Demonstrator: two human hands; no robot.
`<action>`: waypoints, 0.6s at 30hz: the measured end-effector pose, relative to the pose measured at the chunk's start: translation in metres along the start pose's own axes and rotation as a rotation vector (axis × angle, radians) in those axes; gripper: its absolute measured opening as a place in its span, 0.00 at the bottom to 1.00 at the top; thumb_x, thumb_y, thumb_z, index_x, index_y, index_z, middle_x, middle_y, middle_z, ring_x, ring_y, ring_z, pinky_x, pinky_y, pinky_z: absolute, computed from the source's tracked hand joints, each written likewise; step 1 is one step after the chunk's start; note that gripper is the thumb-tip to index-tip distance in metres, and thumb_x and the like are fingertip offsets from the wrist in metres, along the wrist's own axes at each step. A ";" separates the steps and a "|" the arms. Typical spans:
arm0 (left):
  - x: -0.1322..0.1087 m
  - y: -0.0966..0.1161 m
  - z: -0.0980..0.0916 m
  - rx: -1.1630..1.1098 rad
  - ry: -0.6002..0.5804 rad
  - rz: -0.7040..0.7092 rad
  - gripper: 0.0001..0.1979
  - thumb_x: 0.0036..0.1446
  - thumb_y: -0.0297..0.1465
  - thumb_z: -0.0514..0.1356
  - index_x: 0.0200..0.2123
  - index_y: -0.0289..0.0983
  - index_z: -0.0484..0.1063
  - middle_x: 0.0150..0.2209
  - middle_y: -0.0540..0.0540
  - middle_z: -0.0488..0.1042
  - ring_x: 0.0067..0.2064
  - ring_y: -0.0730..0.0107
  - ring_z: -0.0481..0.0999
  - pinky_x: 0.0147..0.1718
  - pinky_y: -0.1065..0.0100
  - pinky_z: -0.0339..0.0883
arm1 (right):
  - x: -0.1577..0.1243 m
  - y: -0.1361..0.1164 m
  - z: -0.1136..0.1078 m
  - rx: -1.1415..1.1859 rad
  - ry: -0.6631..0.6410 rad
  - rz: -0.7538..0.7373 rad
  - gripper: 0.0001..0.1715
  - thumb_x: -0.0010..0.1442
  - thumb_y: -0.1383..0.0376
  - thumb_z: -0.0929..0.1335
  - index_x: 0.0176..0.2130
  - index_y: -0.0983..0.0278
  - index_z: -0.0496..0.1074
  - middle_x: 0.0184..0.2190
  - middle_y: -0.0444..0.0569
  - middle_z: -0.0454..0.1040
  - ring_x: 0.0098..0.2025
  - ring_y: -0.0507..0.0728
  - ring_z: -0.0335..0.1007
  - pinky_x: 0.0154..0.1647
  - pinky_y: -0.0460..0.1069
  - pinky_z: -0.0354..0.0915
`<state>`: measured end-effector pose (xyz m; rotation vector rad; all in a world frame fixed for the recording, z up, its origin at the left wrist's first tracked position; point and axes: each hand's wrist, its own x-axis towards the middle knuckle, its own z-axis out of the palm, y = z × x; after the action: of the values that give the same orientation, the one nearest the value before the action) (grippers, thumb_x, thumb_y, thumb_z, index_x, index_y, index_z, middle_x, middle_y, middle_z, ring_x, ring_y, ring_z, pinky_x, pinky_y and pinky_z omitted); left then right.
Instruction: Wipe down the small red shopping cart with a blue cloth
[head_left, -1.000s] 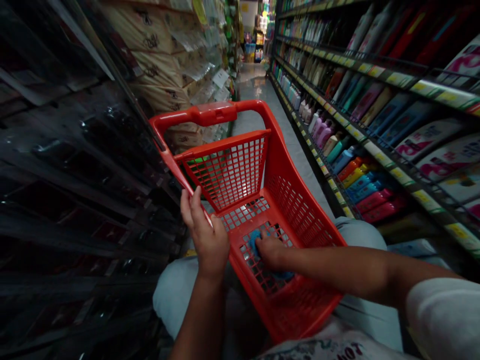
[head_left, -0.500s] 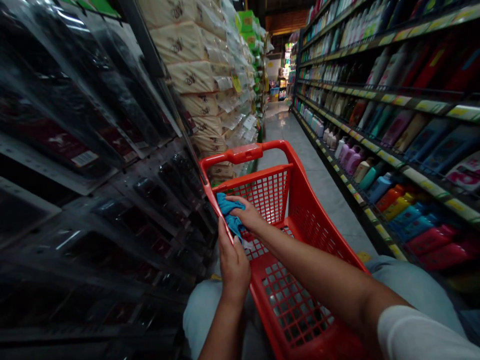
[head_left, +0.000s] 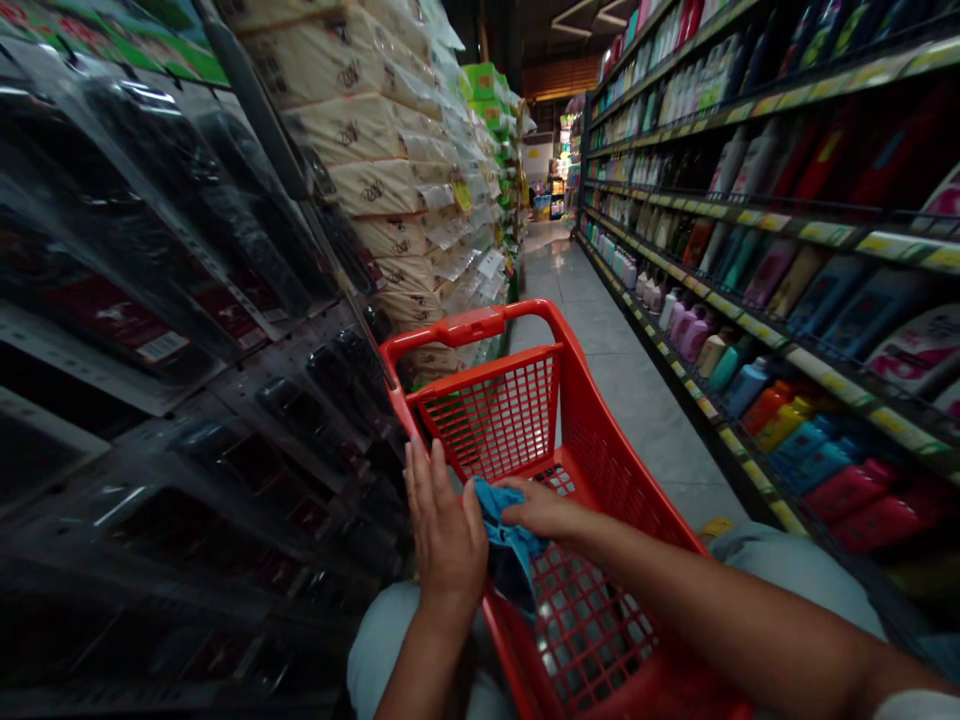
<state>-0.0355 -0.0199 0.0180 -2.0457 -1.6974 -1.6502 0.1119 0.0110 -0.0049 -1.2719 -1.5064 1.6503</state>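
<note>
A red plastic shopping basket cart point(head_left: 600, 430) with grid walls and a red handle point(head_left: 472, 322) stands between my knees. My right hand point(head_left: 544, 508) grips a crumpled blue cloth point(head_left: 502, 510) inside the cart, close to its left wall. Part of the cloth hangs down below my fingers. Against the outside of the left rim rests my left hand point(head_left: 446, 530), flat, with its fingers stretched upward. The left rim is partly hidden behind that hand.
Packaged dark goods point(head_left: 157, 330) hang on a rack close at left. Beyond them rise stacked beige tissue packs point(head_left: 375, 190). Shelves of bottles point(head_left: 780, 420) line the right side. A grey tiled floor point(head_left: 592, 320) runs down the aisle ahead.
My right hand has drawn the blue cloth along the left side toward me. My left hand has straightened its fingers along the rim. The view has shifted slightly.
</note>
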 end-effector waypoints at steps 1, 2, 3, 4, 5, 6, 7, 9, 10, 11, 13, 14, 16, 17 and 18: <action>0.006 0.007 -0.001 -0.073 -0.034 -0.025 0.33 0.68 0.37 0.54 0.72 0.42 0.50 0.75 0.37 0.48 0.75 0.56 0.47 0.72 0.47 0.43 | -0.007 -0.009 -0.012 0.041 -0.068 -0.012 0.28 0.48 0.71 0.68 0.50 0.61 0.73 0.32 0.41 0.77 0.30 0.51 0.71 0.32 0.45 0.68; 0.011 0.014 -0.002 -0.181 -0.083 -0.091 0.33 0.68 0.40 0.54 0.72 0.43 0.48 0.74 0.38 0.49 0.74 0.58 0.50 0.72 0.49 0.46 | -0.015 -0.018 -0.024 0.076 -0.153 -0.041 0.31 0.47 0.71 0.69 0.53 0.61 0.72 0.34 0.41 0.77 0.31 0.51 0.71 0.34 0.45 0.68; 0.017 0.021 -0.002 -0.306 -0.149 -0.196 0.33 0.69 0.42 0.53 0.73 0.44 0.48 0.74 0.38 0.51 0.73 0.59 0.54 0.71 0.50 0.49 | -0.023 -0.027 -0.035 0.092 -0.231 -0.087 0.33 0.47 0.70 0.69 0.54 0.61 0.70 0.36 0.41 0.76 0.32 0.51 0.71 0.36 0.45 0.68; 0.022 0.028 -0.001 -0.439 -0.231 -0.326 0.33 0.69 0.45 0.52 0.72 0.45 0.49 0.73 0.38 0.54 0.72 0.59 0.58 0.70 0.51 0.52 | -0.032 -0.034 -0.043 0.077 -0.266 -0.159 0.33 0.47 0.70 0.69 0.55 0.61 0.69 0.37 0.42 0.76 0.34 0.51 0.71 0.38 0.46 0.69; 0.026 0.035 0.001 -0.577 -0.324 -0.462 0.33 0.68 0.48 0.52 0.71 0.45 0.52 0.71 0.38 0.58 0.71 0.58 0.61 0.69 0.51 0.55 | -0.040 -0.040 -0.050 0.026 -0.241 -0.257 0.32 0.48 0.70 0.68 0.54 0.61 0.69 0.39 0.43 0.75 0.36 0.52 0.72 0.40 0.47 0.70; 0.028 0.043 0.003 -0.716 -0.416 -0.594 0.32 0.67 0.50 0.52 0.70 0.45 0.55 0.69 0.39 0.62 0.69 0.57 0.64 0.68 0.51 0.58 | -0.048 -0.044 -0.054 -0.057 -0.153 -0.379 0.31 0.48 0.70 0.67 0.54 0.61 0.69 0.43 0.45 0.75 0.40 0.54 0.73 0.44 0.50 0.70; 0.030 0.051 0.005 -0.853 -0.492 -0.711 0.32 0.66 0.51 0.53 0.68 0.45 0.59 0.67 0.39 0.66 0.67 0.57 0.68 0.66 0.51 0.62 | -0.054 -0.046 -0.057 -0.154 -0.029 -0.518 0.31 0.49 0.71 0.66 0.53 0.61 0.69 0.47 0.48 0.74 0.46 0.56 0.73 0.50 0.53 0.70; 0.030 0.069 0.010 -1.113 -0.581 -0.897 0.30 0.65 0.51 0.56 0.65 0.46 0.63 0.60 0.41 0.74 0.62 0.57 0.74 0.61 0.52 0.69 | -0.061 -0.046 -0.057 -0.340 0.219 -0.775 0.29 0.50 0.72 0.65 0.53 0.60 0.69 0.54 0.52 0.71 0.57 0.60 0.68 0.62 0.58 0.64; 0.028 0.079 0.012 -1.225 -0.601 -0.969 0.30 0.64 0.51 0.57 0.64 0.45 0.65 0.57 0.42 0.76 0.59 0.58 0.76 0.59 0.53 0.71 | -0.063 -0.044 -0.056 -0.417 0.309 -0.863 0.27 0.53 0.72 0.65 0.53 0.60 0.69 0.57 0.53 0.69 0.61 0.61 0.65 0.65 0.59 0.61; 0.026 0.087 0.015 -1.316 -0.610 -1.023 0.29 0.64 0.50 0.58 0.62 0.44 0.67 0.55 0.42 0.77 0.58 0.59 0.77 0.58 0.55 0.72 | -0.064 -0.042 -0.054 -0.481 0.375 -0.918 0.26 0.55 0.72 0.65 0.53 0.59 0.69 0.57 0.54 0.69 0.62 0.62 0.64 0.66 0.60 0.60; 0.022 0.102 0.021 -1.417 -0.590 -1.065 0.26 0.62 0.48 0.62 0.58 0.40 0.70 0.53 0.43 0.78 0.56 0.62 0.78 0.58 0.59 0.72 | -0.065 -0.041 -0.051 -0.577 0.483 -0.947 0.24 0.60 0.70 0.65 0.56 0.58 0.68 0.58 0.54 0.68 0.60 0.63 0.64 0.65 0.62 0.61; 0.021 0.106 0.025 -1.422 -0.553 -1.055 0.26 0.61 0.47 0.64 0.56 0.39 0.71 0.53 0.43 0.78 0.55 0.63 0.78 0.58 0.61 0.72 | -0.066 -0.042 -0.049 -0.615 0.521 -0.939 0.26 0.61 0.69 0.65 0.58 0.58 0.66 0.59 0.54 0.68 0.61 0.63 0.64 0.66 0.62 0.60; 0.025 0.106 0.032 -1.317 -0.460 -0.971 0.26 0.59 0.44 0.66 0.57 0.40 0.70 0.52 0.44 0.78 0.52 0.64 0.80 0.57 0.61 0.72 | -0.070 -0.045 -0.050 -0.673 0.543 -0.900 0.36 0.61 0.66 0.67 0.66 0.58 0.58 0.62 0.55 0.66 0.65 0.65 0.59 0.69 0.64 0.56; 0.031 0.102 0.034 -1.154 -0.427 -0.874 0.27 0.60 0.44 0.65 0.59 0.41 0.69 0.51 0.44 0.79 0.50 0.64 0.80 0.55 0.61 0.72 | -0.074 -0.045 -0.053 -0.702 0.531 -0.874 0.43 0.60 0.64 0.68 0.70 0.58 0.52 0.65 0.55 0.64 0.68 0.65 0.55 0.70 0.65 0.53; 0.041 0.095 0.035 -0.923 -0.404 -0.749 0.26 0.61 0.43 0.64 0.60 0.41 0.68 0.50 0.44 0.79 0.49 0.64 0.80 0.54 0.60 0.73 | -0.078 -0.044 -0.057 -0.738 0.518 -0.841 0.49 0.59 0.61 0.70 0.72 0.58 0.47 0.67 0.54 0.62 0.71 0.66 0.51 0.71 0.66 0.50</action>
<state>0.0508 -0.0099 0.0843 -2.3223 -2.3227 -2.8386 0.1851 -0.0242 0.0627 -1.0229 -1.9595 0.2024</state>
